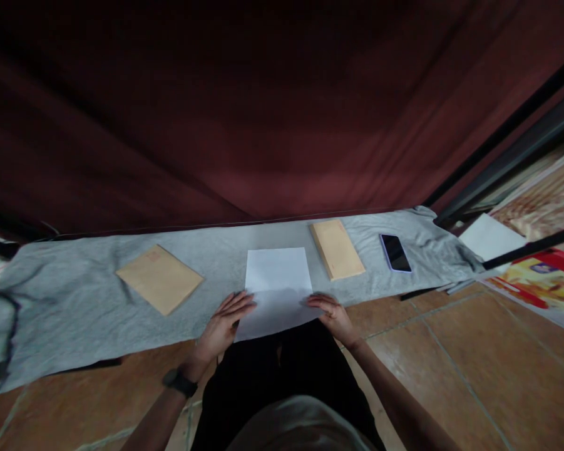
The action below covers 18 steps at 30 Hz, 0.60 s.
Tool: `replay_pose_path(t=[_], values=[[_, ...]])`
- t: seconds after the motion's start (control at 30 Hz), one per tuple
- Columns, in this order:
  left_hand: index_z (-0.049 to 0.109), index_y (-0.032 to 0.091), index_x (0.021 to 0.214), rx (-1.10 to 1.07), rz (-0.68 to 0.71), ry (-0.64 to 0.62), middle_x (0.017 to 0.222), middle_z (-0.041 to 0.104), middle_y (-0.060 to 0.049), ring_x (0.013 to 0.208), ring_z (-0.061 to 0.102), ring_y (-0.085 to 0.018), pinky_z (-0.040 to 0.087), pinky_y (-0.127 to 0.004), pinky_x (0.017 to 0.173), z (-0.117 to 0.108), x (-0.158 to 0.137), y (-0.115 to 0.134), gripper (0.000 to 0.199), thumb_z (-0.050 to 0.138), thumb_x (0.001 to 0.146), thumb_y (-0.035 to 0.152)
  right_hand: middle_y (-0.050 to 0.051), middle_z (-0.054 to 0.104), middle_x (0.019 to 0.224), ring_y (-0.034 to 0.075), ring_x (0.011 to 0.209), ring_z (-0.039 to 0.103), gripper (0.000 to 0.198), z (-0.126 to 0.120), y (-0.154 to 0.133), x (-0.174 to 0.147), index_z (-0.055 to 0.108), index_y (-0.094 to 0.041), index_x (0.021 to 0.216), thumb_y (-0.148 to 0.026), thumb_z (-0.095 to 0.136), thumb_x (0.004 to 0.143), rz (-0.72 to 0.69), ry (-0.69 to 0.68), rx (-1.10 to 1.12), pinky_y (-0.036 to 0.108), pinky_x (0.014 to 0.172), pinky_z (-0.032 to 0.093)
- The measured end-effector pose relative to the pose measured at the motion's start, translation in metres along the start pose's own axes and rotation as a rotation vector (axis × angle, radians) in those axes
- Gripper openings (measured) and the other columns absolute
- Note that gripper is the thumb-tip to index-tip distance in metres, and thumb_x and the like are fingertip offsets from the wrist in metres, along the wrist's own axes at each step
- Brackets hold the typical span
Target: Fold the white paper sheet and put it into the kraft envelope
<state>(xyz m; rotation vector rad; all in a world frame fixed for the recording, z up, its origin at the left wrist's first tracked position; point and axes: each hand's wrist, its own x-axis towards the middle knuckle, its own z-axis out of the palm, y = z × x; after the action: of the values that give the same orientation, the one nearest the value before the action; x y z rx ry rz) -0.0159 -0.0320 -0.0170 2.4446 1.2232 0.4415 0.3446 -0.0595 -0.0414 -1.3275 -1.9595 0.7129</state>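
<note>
A white sheet of paper (pixel 278 275) lies partly on the grey cloth, its near part reaching past the cloth's front edge above my lap. My left hand (pixel 225 319) grips the sheet's left edge, fingers curled together and pointing inward. On the opposite edge, my right hand (pixel 332 313) holds the paper in the same manner, its thumb out of sight. The sheet's lower half looks darker and bends slightly toward me. Brown envelopes lie to both sides: one envelope (pixel 160 279) on the left, and a thick stack of envelopes (pixel 338 249) right of the paper.
Grey cloth (pixel 89 307) covers a long, narrow bench. A phone (pixel 395 253) lies near its right end. Dark red fabric (pixel 263 125) hangs behind it. At the far right are a dark metal bar (pixel 535 245) and a colourful printed sheet (pixel 544 282) above the tiled floor (pixel 451 351).
</note>
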Motion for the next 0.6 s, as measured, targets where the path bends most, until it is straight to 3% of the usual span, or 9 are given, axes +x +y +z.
replay_pose_path(t=[0.1, 0.17, 0.23, 0.4, 0.6], values=[[0.074, 0.030, 0.115, -0.135, -0.073, 0.078, 0.130, 0.069, -0.002, 0.127, 0.059, -0.020, 0.042, -0.046, 0.115, 0.006, 0.005, -0.003, 0.042, 0.044, 0.089, 0.014, 0.003, 0.076, 0.107, 0.022, 0.105, 0.068, 0.023, 0.001, -0.001, 0.003, 0.076, -0.026, 0.101, -0.029, 0.054, 0.094, 0.111, 0.040, 0.040, 0.038, 0.099, 0.052], [0.077, 0.025, 0.103, -0.265, -0.211, 0.154, 0.114, 0.076, -0.005, 0.111, 0.068, -0.022, 0.053, -0.042, 0.102, 0.011, 0.007, -0.002, 0.029, 0.051, 0.091, 0.029, 0.003, 0.076, 0.095, 0.022, 0.093, 0.070, 0.025, 0.002, -0.001, 0.007, 0.076, -0.024, 0.094, -0.038, 0.054, 0.095, 0.196, 0.076, 0.089, 0.036, 0.090, 0.055], [0.077, 0.021, 0.090, -0.383, -0.344, 0.197, 0.097, 0.078, -0.006, 0.094, 0.071, -0.023, 0.058, -0.038, 0.089, 0.015, 0.009, -0.001, 0.030, 0.056, 0.090, 0.043, 0.003, 0.075, 0.090, 0.021, 0.089, 0.070, 0.029, 0.004, -0.002, 0.013, 0.074, -0.022, 0.093, -0.044, 0.054, 0.095, 0.255, 0.108, 0.159, 0.033, 0.084, 0.056], [0.074, 0.019, 0.090, -0.530, -0.491, 0.317, 0.092, 0.076, -0.004, 0.086, 0.069, -0.020, 0.054, -0.030, 0.082, 0.017, 0.026, 0.002, 0.039, 0.056, 0.087, 0.054, 0.004, 0.073, 0.084, 0.020, 0.079, 0.068, 0.036, 0.008, -0.005, 0.033, 0.070, -0.020, 0.093, -0.049, 0.050, 0.095, 0.328, 0.184, 0.188, 0.029, 0.072, 0.053], [0.067, 0.019, 0.077, -0.370, -0.610, 0.389, 0.069, 0.065, 0.000, 0.066, 0.059, -0.015, 0.044, -0.025, 0.065, 0.013, 0.056, 0.003, 0.041, 0.049, 0.090, 0.054, 0.001, 0.069, 0.072, 0.017, 0.068, 0.065, 0.042, 0.009, -0.008, 0.062, 0.066, -0.021, 0.083, -0.049, 0.040, 0.101, 0.397, 0.176, -0.103, 0.025, 0.062, 0.046]])
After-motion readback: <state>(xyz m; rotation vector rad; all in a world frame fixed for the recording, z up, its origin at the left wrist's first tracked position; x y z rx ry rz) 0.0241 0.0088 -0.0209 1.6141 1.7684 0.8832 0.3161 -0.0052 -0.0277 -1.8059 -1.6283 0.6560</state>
